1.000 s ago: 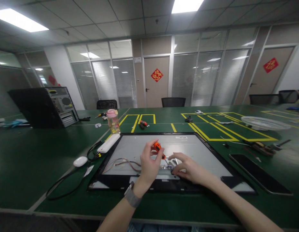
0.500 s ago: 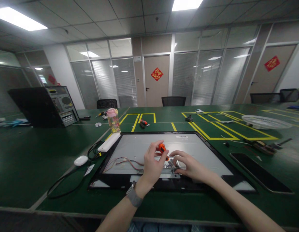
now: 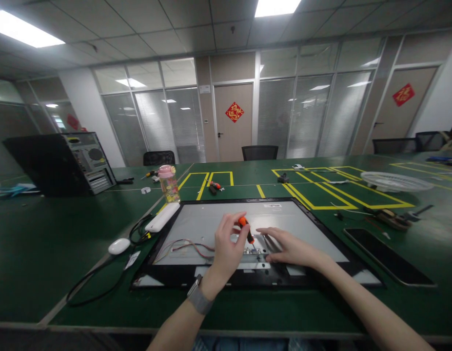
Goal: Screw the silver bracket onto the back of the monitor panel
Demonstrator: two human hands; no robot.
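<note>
**Screwdriver pointed to five o'clock over a flat panel**

The orange-and-black screwdriver (image 3: 250, 238) is gripped in the left hand (image 3: 227, 245), with thumb and fingertips closed around its handle. Its long axis is tilted, the handle end turned to eleven o'clock and the shaft directed down to five, at a metal strip (image 3: 261, 265) just on the six o'clock side of the panel's centre; whether the tip touches cannot be told. The right hand (image 3: 291, 249) is held half open beside the strip, thumb and forefinger spread apart. The panel (image 3: 295, 219) is laid flat, its long axis run from nine to three.

From the panel's centre, a white tag (image 3: 132, 260) is seen at nine and a white label (image 3: 272, 205) near one, both too small to be read. Gold characters, 招 among them, are borne on a red diamond (image 3: 234, 112) at twelve; 福 is read on another sign (image 3: 403, 94) between one and two.

On the green table (image 3: 83, 229), marked with yellow lines, a computer case (image 3: 46, 163) and a pink-lidded bottle (image 3: 169, 184) are placed toward ten, a phone (image 3: 388, 256) at three. The room is backed by glass partitions (image 3: 277, 117).
</note>
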